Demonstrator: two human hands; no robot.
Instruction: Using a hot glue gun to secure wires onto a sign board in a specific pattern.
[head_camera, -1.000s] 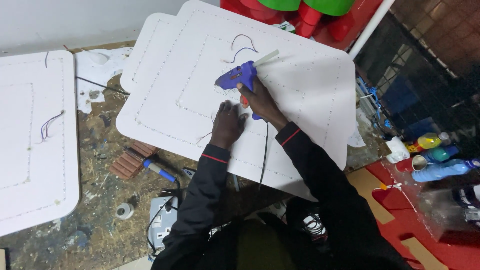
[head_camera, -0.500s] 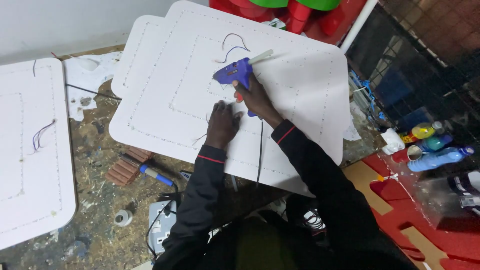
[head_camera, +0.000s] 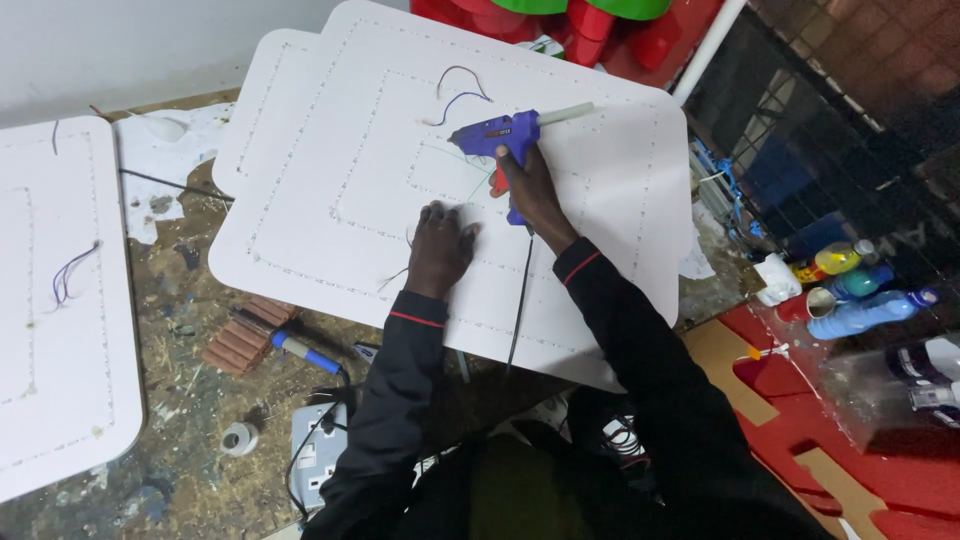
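The right hand (head_camera: 528, 190) is closed around the grip of a blue glue gun (head_camera: 497, 135), which sits over the far middle of the large white board (head_camera: 600, 290). The gun's barrel lies roughly left to right across the scene: its nozzle points left, toward the thin loose wires (head_camera: 455, 95) that curl up from the board, and a pale glue stick (head_camera: 566, 113) juts out of its back end to the right (tilted slightly away). The grip runs down toward the near side, and its black cord (head_camera: 520, 300) trails from the hand straight over the near edge of the board.

The left hand (head_camera: 438, 250) lies flat on the board, fingers spread and holding nothing, just near and left of the gun. Lines of small dots trace nested rectangles on the board around both hands.

A second white board (head_camera: 265, 110) lies partly under the first on its left, and a third (head_camera: 60, 330) rests well apart at the left of the paint-stained worktop (head_camera: 180, 400). On the worktop near the left sleeve lie a blue-handled tool (head_camera: 297, 352), a stack of brown sticks (head_camera: 240, 340), a small tape roll (head_camera: 238, 437) and a white socket strip (head_camera: 315, 455). Plastic bottles (head_camera: 850, 290) lie at the right beside red sheets (head_camera: 900, 480).
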